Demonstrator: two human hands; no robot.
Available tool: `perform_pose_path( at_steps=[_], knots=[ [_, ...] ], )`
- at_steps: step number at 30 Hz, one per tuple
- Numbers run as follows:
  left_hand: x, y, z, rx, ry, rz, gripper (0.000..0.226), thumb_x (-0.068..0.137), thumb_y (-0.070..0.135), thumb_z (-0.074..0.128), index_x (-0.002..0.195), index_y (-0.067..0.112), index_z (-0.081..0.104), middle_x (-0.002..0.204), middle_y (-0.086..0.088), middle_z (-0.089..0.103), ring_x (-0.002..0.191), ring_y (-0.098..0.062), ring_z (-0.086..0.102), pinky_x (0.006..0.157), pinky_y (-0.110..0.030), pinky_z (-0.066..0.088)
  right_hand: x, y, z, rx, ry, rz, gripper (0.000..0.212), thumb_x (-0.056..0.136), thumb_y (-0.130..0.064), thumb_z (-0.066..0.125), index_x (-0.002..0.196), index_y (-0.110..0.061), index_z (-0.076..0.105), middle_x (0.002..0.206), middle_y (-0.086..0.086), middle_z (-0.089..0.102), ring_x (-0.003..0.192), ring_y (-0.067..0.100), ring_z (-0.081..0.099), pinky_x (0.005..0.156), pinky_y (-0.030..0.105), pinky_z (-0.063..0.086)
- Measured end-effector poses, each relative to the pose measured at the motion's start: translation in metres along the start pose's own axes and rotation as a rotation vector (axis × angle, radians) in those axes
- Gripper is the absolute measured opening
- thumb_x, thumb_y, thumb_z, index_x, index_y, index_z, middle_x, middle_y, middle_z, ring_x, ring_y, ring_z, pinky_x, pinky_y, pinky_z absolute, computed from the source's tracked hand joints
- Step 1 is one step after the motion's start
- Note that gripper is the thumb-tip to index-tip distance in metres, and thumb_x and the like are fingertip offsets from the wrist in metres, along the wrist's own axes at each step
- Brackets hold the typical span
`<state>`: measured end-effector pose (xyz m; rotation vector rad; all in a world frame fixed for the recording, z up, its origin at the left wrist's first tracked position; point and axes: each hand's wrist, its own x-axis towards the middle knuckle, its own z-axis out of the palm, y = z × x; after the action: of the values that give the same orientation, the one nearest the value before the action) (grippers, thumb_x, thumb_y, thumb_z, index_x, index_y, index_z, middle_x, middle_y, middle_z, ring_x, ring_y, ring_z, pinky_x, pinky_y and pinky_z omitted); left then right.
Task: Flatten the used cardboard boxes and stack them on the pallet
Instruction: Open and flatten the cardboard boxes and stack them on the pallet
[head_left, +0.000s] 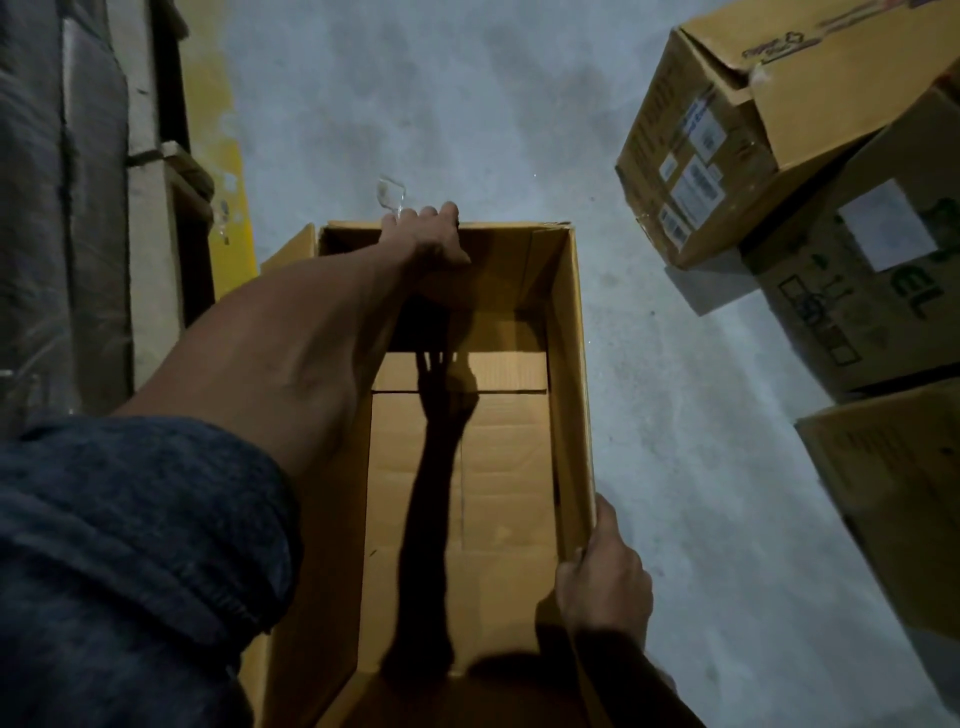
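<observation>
Below, an open brown rectangular cardboard box (467, 467) is sitting on the grey concrete floor (675, 415). The left hand (426, 236) is gripping its far rim, while the right hand (605, 577) is clasping its near right wall edge.

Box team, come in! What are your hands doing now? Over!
Left hand grips open box's far rim. Right hand grips right wall. Box not flattened. Nothing in the way.

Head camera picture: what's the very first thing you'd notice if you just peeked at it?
A big open cardboard box fills the middle, on the grey floor. The left hand grips its far rim and the right hand holds its near right wall. More boxes are piled at the right edge.
</observation>
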<state>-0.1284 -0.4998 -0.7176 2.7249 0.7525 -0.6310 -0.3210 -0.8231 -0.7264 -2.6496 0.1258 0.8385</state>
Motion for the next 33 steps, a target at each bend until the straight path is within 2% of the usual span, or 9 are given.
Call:
perform_pose_path(
  at_steps=[4, 8, 15, 18, 21, 23, 26, 29, 33],
  knots=[
    [-0.006, -0.001, 0.002, 0.049, -0.003, 0.027, 0.063, 0.093, 0.045, 0.061, 0.142, 0.016, 0.037, 0.149, -0.017, 0.04, 0.139, -0.038, 0.033, 0.114, -0.051, 0.024, 0.0, 0.001, 0.001, 0.014, 0.015, -0.016, 0.059, 0.099, -0.016, 0.056, 0.149, -0.03, 0.029, 0.117, 0.002, 0.065, 0.104, 0.023, 0.064, 0.092, 0.036, 0.052],
    [-0.041, -0.012, 0.022, 0.021, 0.184, 0.075, 0.076, 0.095, 0.039, 0.057, 0.156, 0.015, 0.019, 0.165, -0.009, 0.017, 0.152, -0.031, 0.012, 0.123, -0.049, 0.011, -0.001, 0.002, 0.003, 0.027, 0.022, -0.03, 0.058, 0.098, -0.016, 0.059, 0.148, -0.028, 0.031, 0.118, 0.003, 0.065, 0.103, 0.023, 0.065, 0.09, 0.037, 0.054],
    [-0.178, -0.072, 0.089, 0.025, 0.289, -0.114, 0.081, 0.096, 0.034, 0.053, 0.159, 0.011, 0.008, 0.166, -0.014, -0.006, 0.153, -0.034, -0.008, 0.122, -0.051, -0.001, -0.005, 0.007, 0.004, 0.051, 0.083, -0.083, 0.062, 0.095, -0.008, 0.06, 0.151, -0.019, 0.035, 0.104, 0.004, 0.065, 0.088, 0.022, 0.064, 0.08, 0.04, 0.058],
    [-0.225, -0.096, 0.114, -0.125, 0.242, -0.267, 0.085, 0.094, 0.028, 0.059, 0.157, 0.002, 0.008, 0.163, -0.024, 0.007, 0.151, -0.04, 0.01, 0.123, -0.052, 0.015, -0.006, 0.006, 0.001, 0.051, 0.078, -0.06, 0.062, 0.096, -0.008, 0.06, 0.151, -0.019, 0.035, 0.112, 0.008, 0.066, 0.095, 0.026, 0.065, 0.083, 0.04, 0.057],
    [-0.254, -0.106, 0.14, -0.37, 0.194, -0.357, 0.07, 0.092, 0.017, 0.062, 0.148, 0.005, 0.023, 0.146, -0.023, 0.039, 0.13, -0.039, 0.044, 0.107, -0.054, 0.042, -0.004, 0.006, -0.001, 0.035, 0.062, -0.037, 0.059, 0.097, -0.009, 0.058, 0.15, -0.02, 0.036, 0.117, 0.011, 0.066, 0.098, 0.029, 0.065, 0.081, 0.04, 0.057],
    [-0.264, -0.107, 0.149, -0.499, 0.18, -0.406, 0.058, 0.094, 0.012, 0.059, 0.143, 0.012, 0.028, 0.134, -0.017, 0.051, 0.116, -0.038, 0.056, 0.095, -0.053, 0.051, -0.003, 0.008, -0.001, 0.033, 0.063, -0.046, 0.056, 0.097, -0.009, 0.058, 0.148, -0.019, 0.038, 0.116, 0.012, 0.066, 0.097, 0.03, 0.065, 0.078, 0.04, 0.057],
    [-0.275, -0.106, 0.158, -0.579, 0.122, -0.497, 0.045, 0.099, 0.016, 0.055, 0.14, 0.016, 0.038, 0.119, -0.013, 0.063, 0.103, -0.038, 0.064, 0.086, -0.046, 0.055, -0.001, 0.012, -0.001, 0.06, 0.068, -0.057, 0.053, 0.096, -0.009, 0.058, 0.146, -0.018, 0.042, 0.117, 0.012, 0.066, 0.098, 0.032, 0.065, 0.078, 0.039, 0.054],
    [-0.286, -0.111, 0.166, -0.623, 0.046, -0.536, 0.033, 0.1, 0.023, 0.057, 0.132, 0.014, 0.056, 0.121, -0.013, 0.067, 0.102, -0.036, 0.065, 0.088, -0.041, 0.055, -0.002, 0.014, -0.001, 0.113, 0.06, -0.076, 0.052, 0.096, -0.01, 0.058, 0.146, -0.019, 0.044, 0.121, 0.011, 0.066, 0.101, 0.031, 0.065, 0.082, 0.042, 0.057],
    [-0.288, -0.117, 0.167, -0.717, 0.017, -0.56, 0.025, 0.098, 0.023, 0.061, 0.12, 0.012, 0.064, 0.116, -0.014, 0.07, 0.099, -0.036, 0.067, 0.089, -0.047, 0.057, -0.003, 0.014, -0.004, 0.128, 0.002, -0.028, 0.051, 0.098, -0.014, 0.057, 0.146, -0.018, 0.043, 0.126, 0.011, 0.063, 0.107, 0.031, 0.062, 0.081, 0.038, 0.051]
  ],
)
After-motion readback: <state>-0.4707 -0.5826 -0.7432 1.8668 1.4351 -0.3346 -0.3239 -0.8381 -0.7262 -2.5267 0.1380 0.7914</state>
